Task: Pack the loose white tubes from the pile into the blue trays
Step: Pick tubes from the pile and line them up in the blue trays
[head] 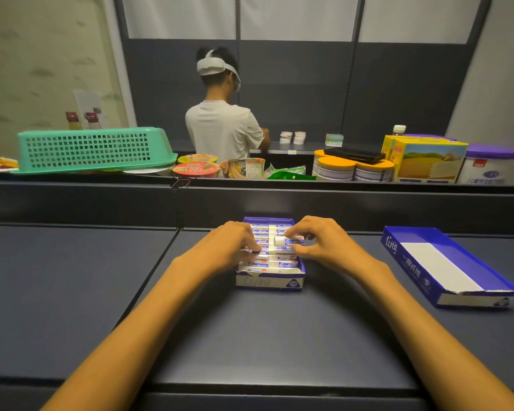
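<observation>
A blue tray sits at centre frame, nearly full of white tubes laid crosswise in a snug row. The right hand pinches one tube between thumb and fingers above the row, apparently to seat it. The left hand, fingers curled, presses on the packed tubes, probably steadying them. A second blue tray lies empty at right. No loose pile is visible.

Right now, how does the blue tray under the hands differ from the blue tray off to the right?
The centre tray is packed with rows of white tubes; the right tray holds none and shows a bare white floor. Both hands work in the centre tray: left hand rests on the rows, right hand pinches one tube; the right tray is untouched. The centre tray sits square-on; the right tray lies angled. Both are blue cardboard.
</observation>
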Available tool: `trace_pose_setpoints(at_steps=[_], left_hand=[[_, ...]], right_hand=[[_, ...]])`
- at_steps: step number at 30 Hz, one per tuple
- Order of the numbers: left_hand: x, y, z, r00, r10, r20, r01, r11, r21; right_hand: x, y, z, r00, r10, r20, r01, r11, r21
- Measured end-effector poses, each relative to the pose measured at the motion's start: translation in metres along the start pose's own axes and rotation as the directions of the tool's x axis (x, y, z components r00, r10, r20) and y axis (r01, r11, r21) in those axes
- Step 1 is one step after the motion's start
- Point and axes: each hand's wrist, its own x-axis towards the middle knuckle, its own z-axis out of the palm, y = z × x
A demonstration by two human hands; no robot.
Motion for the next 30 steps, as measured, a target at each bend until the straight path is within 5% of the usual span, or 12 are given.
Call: trace_pose_setpoints(at_steps=[17, 30], left_hand=[[0.002, -0.006, 0.002, 1.0, -0.008, -0.03, 0.005, 0.994, -0.113], [0.003, -0.011, 0.005, 0.999, -0.002, -0.051, -0.004, 0.994, -0.106]], right_hand=[[0.001, -0.016, 0.004, 0.989, 0.03, 0.142, -0.003, 0.982, -0.189], [0.006, -0.016, 0.007, 0.983, 0.031, 0.179, -0.005, 0.989, -0.148]])
